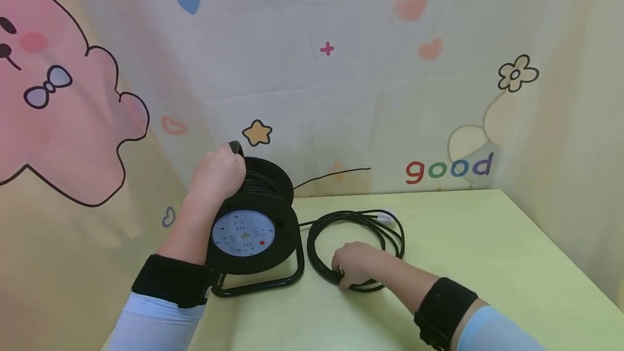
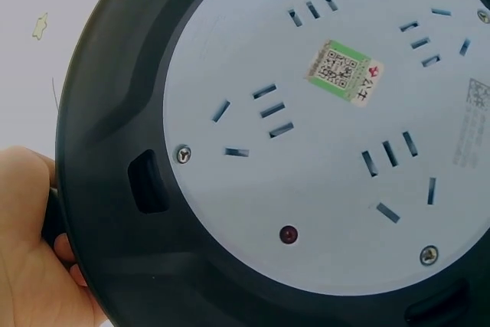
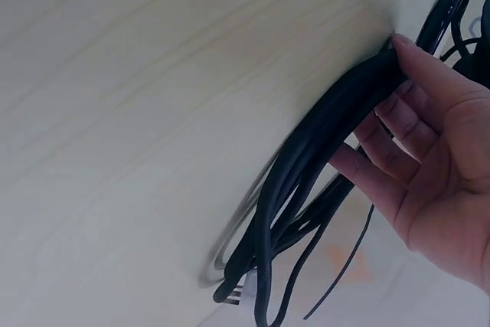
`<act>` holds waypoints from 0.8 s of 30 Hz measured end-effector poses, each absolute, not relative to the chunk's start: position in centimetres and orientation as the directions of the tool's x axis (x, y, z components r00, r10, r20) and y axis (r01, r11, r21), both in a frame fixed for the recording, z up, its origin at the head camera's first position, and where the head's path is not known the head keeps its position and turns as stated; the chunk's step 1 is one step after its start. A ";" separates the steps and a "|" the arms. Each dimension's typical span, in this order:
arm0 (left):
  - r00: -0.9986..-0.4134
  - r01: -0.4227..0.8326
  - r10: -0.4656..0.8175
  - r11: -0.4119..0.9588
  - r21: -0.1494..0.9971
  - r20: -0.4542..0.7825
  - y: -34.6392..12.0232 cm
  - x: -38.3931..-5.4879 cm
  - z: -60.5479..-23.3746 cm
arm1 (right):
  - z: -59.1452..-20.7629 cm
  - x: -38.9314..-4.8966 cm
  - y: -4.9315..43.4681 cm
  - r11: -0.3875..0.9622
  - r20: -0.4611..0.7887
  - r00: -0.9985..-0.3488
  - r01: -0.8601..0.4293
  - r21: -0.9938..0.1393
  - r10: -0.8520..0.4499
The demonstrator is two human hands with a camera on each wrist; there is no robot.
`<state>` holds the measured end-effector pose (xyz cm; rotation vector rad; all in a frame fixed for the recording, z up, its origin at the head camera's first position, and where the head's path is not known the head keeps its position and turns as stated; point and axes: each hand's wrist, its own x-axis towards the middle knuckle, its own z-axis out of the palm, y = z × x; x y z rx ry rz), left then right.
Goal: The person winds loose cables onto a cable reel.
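A black cable reel (image 1: 285, 232) with a round pale socket panel (image 1: 244, 248) stands on the table on its tubular stand (image 1: 265, 286). My left hand (image 1: 220, 173) grips the black handle (image 1: 236, 148) at the reel's top. In the left wrist view, the panel (image 2: 253, 181) shows slots, a red button and a QR sticker, and part of my left hand (image 2: 34, 243) shows behind the rim. Right of the reel lies a loose coil of black cable (image 1: 317, 264). My right hand (image 1: 358, 263) holds the coil's near side, thumb and fingers around the bundled loops (image 3: 329, 105).
A white plug (image 1: 387, 217) lies at the coil's far side. One strand of cable (image 1: 305, 224) runs from the reel to the coil. The pale yellow table (image 1: 463, 242) ends at a printed curtain (image 1: 341, 107) behind.
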<state>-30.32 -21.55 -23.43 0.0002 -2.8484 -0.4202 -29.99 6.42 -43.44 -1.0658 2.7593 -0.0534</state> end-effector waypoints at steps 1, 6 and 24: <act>-0.965 0.038 -0.037 0.959 0.281 0.258 -21.6 -30.3 -23.4 | -43.4 -30.0 6.8 0.740 -0.155 -0.723 -0.664 -0.113 -0.673; -0.967 0.044 -0.026 0.963 0.267 0.254 -21.6 -30.3 -23.4 | -43.4 -30.0 8.9 0.755 -0.175 -0.735 -0.631 -0.179 -0.656; -0.963 0.029 -0.065 0.939 0.341 0.261 -21.6 -30.1 -23.4 | -43.3 -30.0 16.3 0.799 -0.184 -0.783 -0.548 -0.249 -0.594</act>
